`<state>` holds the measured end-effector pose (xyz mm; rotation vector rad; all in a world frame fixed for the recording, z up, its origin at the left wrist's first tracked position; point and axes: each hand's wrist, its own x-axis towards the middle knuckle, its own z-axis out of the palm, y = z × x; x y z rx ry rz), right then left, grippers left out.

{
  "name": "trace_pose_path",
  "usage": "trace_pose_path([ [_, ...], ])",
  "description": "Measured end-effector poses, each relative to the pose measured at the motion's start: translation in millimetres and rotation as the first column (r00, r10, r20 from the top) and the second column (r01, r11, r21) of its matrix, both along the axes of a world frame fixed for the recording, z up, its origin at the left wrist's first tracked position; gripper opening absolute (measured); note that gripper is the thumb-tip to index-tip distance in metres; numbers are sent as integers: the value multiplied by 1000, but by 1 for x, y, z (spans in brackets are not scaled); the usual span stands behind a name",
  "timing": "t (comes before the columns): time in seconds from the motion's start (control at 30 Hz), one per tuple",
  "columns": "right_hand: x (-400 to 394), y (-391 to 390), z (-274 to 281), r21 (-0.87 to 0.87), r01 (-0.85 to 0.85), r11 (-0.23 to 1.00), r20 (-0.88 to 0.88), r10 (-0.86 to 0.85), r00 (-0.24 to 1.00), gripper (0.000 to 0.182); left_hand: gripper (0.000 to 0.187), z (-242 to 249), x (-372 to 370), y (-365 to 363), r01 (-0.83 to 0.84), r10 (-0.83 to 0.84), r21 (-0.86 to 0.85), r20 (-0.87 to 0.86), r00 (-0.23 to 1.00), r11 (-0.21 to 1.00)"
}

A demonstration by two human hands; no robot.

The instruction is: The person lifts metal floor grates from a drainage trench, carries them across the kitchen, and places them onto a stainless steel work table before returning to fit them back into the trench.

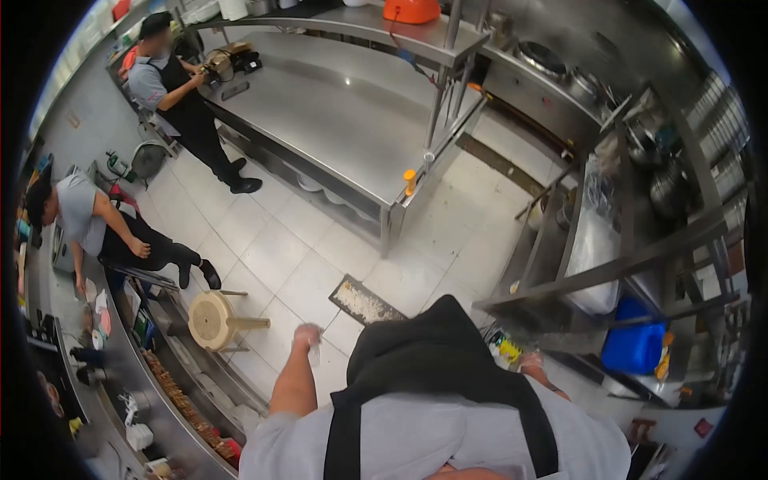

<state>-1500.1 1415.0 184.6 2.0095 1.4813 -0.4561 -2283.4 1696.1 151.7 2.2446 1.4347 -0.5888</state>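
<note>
My left hand (308, 335), in a clear plastic glove, hangs over the tiled floor with its fingers loosely spread and nothing visible in them. Nearest to it are a beige plastic stool (210, 322) and a dark tray (362, 301) covered with pale bits, which lies on the floor ahead of me. On the other side, my right hand (530, 362) is low beside my dark apron (424, 348), also gloved in clear plastic. A yellow-and-green packet (506, 349) shows right by its fingers; I cannot tell whether the hand grips it.
A long steel table (328, 104) stands ahead, an orange-topped bottle (410, 181) at its corner. One person (180, 100) stands at its far end; another (104, 220) sits at the left. Steel racks (608, 296) with a blue bin (632, 340) flank my right, a counter with brown food (184, 400) my left.
</note>
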Motion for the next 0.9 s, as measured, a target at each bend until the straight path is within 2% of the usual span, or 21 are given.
trace_pose_path([
  [0.03,20,-35,-44,-29,15,999,65,-13,998,23,22,12,4,25,-9,9,-21,5,1000,1000],
  [0.07,23,-58,-60,-59,32,998,129,-24,991,23,22,14,6,45,-105,109,-53,67,992,993],
  [0.1,5,-72,-57,4,64,998,113,-64,992,23,22,13,5,65,-192,201,-87,119,972,978],
  [0.13,-30,-77,-27,67,95,993,93,-101,990,23,22,21,11,79,-145,153,-92,95,984,985],
  [0.17,-44,-79,-21,113,83,990,91,-93,992,21,22,33,25,88,-489,582,-329,312,751,808],
  [0.2,-55,-80,-21,160,66,985,94,-82,992,20,22,40,40,99,-642,882,-605,359,306,470],
  [0.23,-68,-78,-23,216,230,949,1,-235,972,24,22,42,51,110,-632,871,-600,348,346,491],
  [0.27,-78,-75,-25,257,384,887,-93,-373,923,29,20,42,61,118,-605,886,-648,354,300,463],
  [0.3,-81,-68,-22,249,430,868,-100,-419,903,28,22,39,72,123,-577,902,-694,354,247,430],
  [0.33,-80,-60,-19,242,471,849,-106,-459,882,27,22,37,84,128,-574,899,-693,342,271,437],
  [0.4,-73,-49,-35,347,214,913,1,-228,974,29,25,35,107,135,-543,880,-700,290,377,464],
  [0.43,-77,-25,-23,491,463,738,-99,-480,871,27,26,36,117,138,-500,806,-664,285,519,556],
  [0.47,-80,6,-8,588,653,477,-234,-673,702,27,26,38,126,141,-501,799,-658,275,535,562],
  [0.53,-69,52,7,539,775,329,-429,-685,589,28,28,46,142,148,-442,716,-634,268,644,635],
  [0.6,-51,97,7,590,664,460,-383,-564,732,30,33,63,155,159,-462,705,-637,187,684,617],
  [0.63,-40,121,4,587,690,424,-451,-536,714,27,34,63,154,167,-445,662,-614,173,729,652],
  [0.67,-29,147,-4,570,754,325,-581,-490,650,23,34,62,155,174,-425,618,-594,161,769,683],
  [0.73,-7,202,-23,363,931,20,-890,-289,353,17,35,71,161,192,-426,585,-577,114,803,697],
  [0.8,16,258,-34,342,940,-15,-936,-93,339,9,35,76,163,209,-432,560,-568,63,826,701],
  [0.87,27,317,25,206,977,52,-971,-117,211,13,30,72,167,228,-515,675,-578,87,733,633],
  [0.9,42,343,39,274,953,128,-945,-147,292,13,30,74,176,233,-518,677,-578,83,732,630],
])
